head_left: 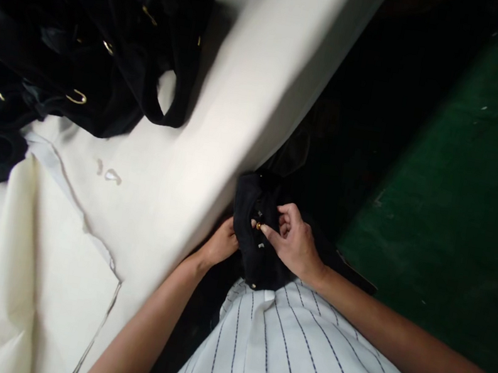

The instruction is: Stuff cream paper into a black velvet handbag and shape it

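Note:
A black cloth garment (243, 262) with small metal pieces on it lies against the striped shirt, at the edge of the white-covered table. My left hand (223, 243) grips its left side, with most of the fingers hidden under the cloth. From the right, my right hand (294, 242) holds the same cloth with curled fingers. Its thumb tip touches a small gold-coloured piece (259, 226), perhaps a button or pin. Pale small bits sit above and below that piece on the fabric.
More black garments (118, 82) with gold safety pins (77, 97) are heaped at the table's upper left. A white cover (205, 160) drapes over the table edge, with torn cream sheeting (65, 283) nearer. The green floor (466, 204) lies to the right.

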The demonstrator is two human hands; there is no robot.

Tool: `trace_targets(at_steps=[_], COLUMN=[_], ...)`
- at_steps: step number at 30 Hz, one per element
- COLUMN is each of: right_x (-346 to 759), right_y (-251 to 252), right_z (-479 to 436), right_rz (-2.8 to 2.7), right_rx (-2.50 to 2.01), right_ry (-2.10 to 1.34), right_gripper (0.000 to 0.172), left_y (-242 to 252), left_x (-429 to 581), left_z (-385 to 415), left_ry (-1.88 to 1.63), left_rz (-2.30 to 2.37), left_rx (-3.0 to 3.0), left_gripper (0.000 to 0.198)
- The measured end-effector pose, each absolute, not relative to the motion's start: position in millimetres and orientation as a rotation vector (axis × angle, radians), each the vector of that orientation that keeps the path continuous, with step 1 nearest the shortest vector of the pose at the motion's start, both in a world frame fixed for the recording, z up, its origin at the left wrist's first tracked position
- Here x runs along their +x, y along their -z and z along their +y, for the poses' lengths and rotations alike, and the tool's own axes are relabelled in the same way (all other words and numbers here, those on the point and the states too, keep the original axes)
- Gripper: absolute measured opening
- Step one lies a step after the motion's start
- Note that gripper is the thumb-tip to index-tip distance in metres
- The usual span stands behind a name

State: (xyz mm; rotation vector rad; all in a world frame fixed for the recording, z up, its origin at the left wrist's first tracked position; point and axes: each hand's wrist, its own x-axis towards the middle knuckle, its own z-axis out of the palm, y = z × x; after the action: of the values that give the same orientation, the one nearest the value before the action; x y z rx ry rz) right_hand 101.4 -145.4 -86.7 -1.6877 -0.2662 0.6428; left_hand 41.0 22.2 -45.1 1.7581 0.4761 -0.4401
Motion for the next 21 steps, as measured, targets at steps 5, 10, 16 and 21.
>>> trace_targets(at_steps=[5, 10, 16, 21], right_x=[104.1, 103.0, 109.7, 120.4], right_y=[94.9, 96.3, 91.6, 94.8], right_z=[-148.5, -148.8, -152.5, -159.8], right_rz=[-0.249, -0.222, -0.192, -0.171], right_rx=[-1.683, -1.639, -1.616, -1.563], right_ry=[-0.656, -0.666, -0.717, -0.801], right_gripper=[0.031, 0.03, 0.025, 0.024], left_y=[48.3, 43.6, 36.7, 40.6], left_x=[51.9, 58.2, 68.3, 75.4], left_z=[22.5, 22.8, 19.3, 16.4], left_ry=[0.463, 0.524, 0.615, 0.543], left_rz=[0.502, 0.496, 0.48, 0.445], left_rx=[1.684, 1.647, 1.613, 1.66], left_gripper=[0.048, 0.047, 0.046, 0.043])
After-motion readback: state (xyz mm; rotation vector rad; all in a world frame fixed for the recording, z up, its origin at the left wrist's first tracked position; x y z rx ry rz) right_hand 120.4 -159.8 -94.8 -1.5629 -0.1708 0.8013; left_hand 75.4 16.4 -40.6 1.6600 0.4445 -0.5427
